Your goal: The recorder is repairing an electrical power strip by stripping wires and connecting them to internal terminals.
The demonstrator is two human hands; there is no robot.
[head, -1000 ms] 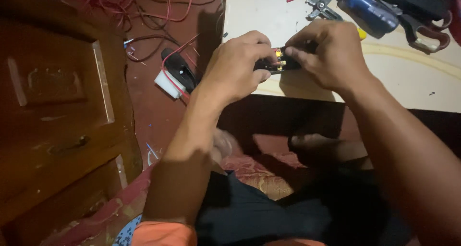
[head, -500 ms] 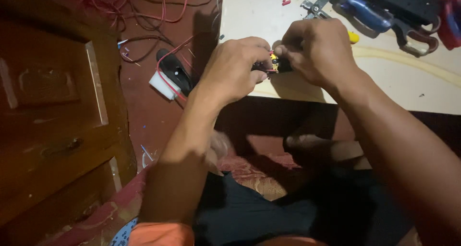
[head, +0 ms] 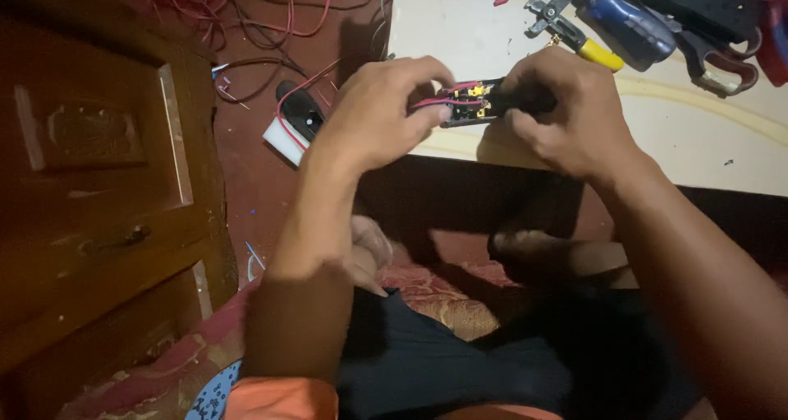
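both sets of fingers are pinched on a small black electrical part (head: 480, 102) with red wires, held just over the pale table's edge (head: 460, 26). left hand (head: 386, 112) grips the wire end, right hand (head: 566, 112) braces the body steady. screwdriver (head: 628, 22) and pliers (head: 574, 30) lie near on the table.

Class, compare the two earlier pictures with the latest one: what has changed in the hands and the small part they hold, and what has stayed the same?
Little changed. Both hands edged slightly left along the pale table edge. The left hand still pinches the red wires at the small black electrical part with brass contacts; the right hand still grips its other end. Nothing was let go. The blue-handled screwdriver and the black-and-white casing on the floor lie as before.
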